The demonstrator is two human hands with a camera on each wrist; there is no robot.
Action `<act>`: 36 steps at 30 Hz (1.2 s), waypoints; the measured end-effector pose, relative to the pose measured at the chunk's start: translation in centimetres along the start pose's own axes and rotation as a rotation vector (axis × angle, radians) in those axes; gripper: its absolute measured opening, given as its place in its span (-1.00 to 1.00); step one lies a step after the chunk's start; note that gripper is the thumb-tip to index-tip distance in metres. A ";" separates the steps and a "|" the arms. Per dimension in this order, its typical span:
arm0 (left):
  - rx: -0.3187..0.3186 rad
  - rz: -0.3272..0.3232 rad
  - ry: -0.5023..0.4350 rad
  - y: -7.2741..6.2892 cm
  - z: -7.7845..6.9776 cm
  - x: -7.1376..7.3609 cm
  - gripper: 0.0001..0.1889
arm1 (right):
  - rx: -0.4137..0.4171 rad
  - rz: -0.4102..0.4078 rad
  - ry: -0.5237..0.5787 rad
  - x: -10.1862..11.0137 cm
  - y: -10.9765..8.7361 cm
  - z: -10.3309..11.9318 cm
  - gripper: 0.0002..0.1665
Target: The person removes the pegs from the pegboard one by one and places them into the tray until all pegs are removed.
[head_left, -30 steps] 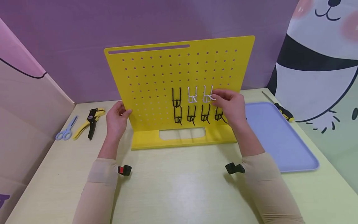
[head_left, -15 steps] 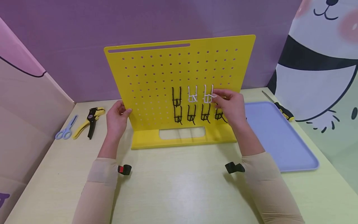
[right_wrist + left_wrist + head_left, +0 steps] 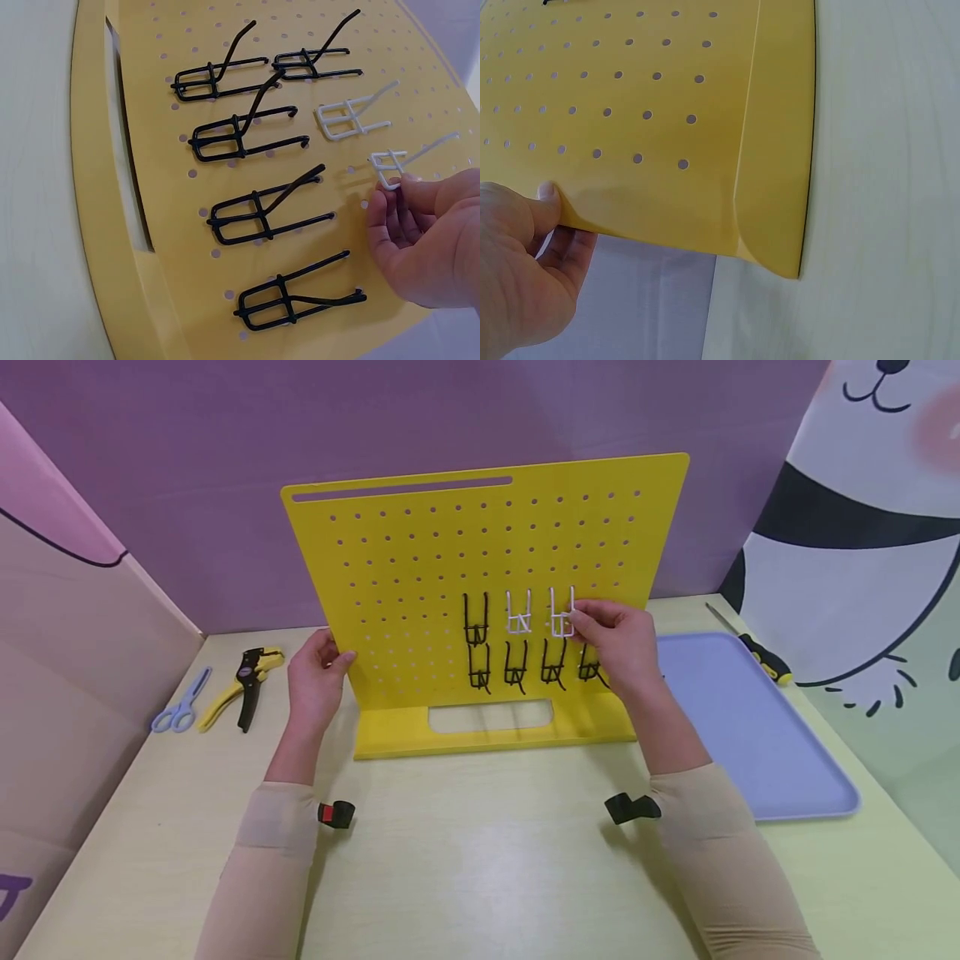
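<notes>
A yellow pegboard [image 3: 450,547] stands upright on the table. My left hand [image 3: 317,681] grips its left edge; in the left wrist view the thumb [image 3: 547,192] lies on the front face and other fingers are behind the edge. With thumb and fingertips, my right hand [image 3: 621,647] pinches a white wire pegboard hook [image 3: 384,168] against the board's right half. Part of that hook is covered by the fingers. Left of it hangs a second white hook [image 3: 518,617]. Several black wire hooks [image 3: 255,212] hang beside and below the white ones.
Blue scissors [image 3: 180,703] and a yellow-black wire stripper [image 3: 246,683] lie on the table at left. At right are a light-blue tray [image 3: 757,735] and a screwdriver [image 3: 767,660]. The board's base has a long slot.
The white hook in my right hand has turned slightly; its prong, which pointed right earlier, no longer sticks out that way in the head view. My left hand keeps its grip.
</notes>
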State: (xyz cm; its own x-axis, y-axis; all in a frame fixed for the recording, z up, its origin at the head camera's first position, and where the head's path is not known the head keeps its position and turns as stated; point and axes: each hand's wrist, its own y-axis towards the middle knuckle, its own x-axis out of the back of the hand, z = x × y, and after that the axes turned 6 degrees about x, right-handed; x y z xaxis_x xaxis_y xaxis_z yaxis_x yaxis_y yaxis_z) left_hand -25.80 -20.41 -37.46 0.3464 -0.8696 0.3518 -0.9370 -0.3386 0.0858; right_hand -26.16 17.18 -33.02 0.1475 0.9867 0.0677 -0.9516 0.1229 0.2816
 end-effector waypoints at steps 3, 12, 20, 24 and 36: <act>-0.002 0.001 -0.005 0.0 0.0 0.0 -0.63 | -0.001 0.001 0.004 0.1 0.0 0.1 -0.65; -0.013 0.005 0.002 0.1 0.1 -0.1 -0.63 | -0.009 -0.006 -0.036 0.2 0.1 0.3 -0.70; -0.018 -0.011 0.004 0.1 0.2 -0.3 -0.65 | 0.003 0.009 0.046 0.5 0.0 0.7 -0.71; -0.023 -0.026 0.017 0.2 0.2 -0.4 -0.65 | 0.036 0.025 0.108 0.8 -0.1 0.9 -0.71; -0.009 -0.042 0.028 0.1 0.3 -0.5 -0.66 | 0.062 0.076 -0.057 2.6 -0.9 1.1 -0.66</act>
State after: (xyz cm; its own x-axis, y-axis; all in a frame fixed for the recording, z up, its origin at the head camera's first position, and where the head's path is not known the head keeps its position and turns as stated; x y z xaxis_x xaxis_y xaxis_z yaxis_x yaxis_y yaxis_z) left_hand -26.04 -20.15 -37.95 0.3843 -0.8443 0.3735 -0.9220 -0.3713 0.1093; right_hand -24.66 19.47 -32.01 0.0923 0.9851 0.1449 -0.9425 0.0395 0.3320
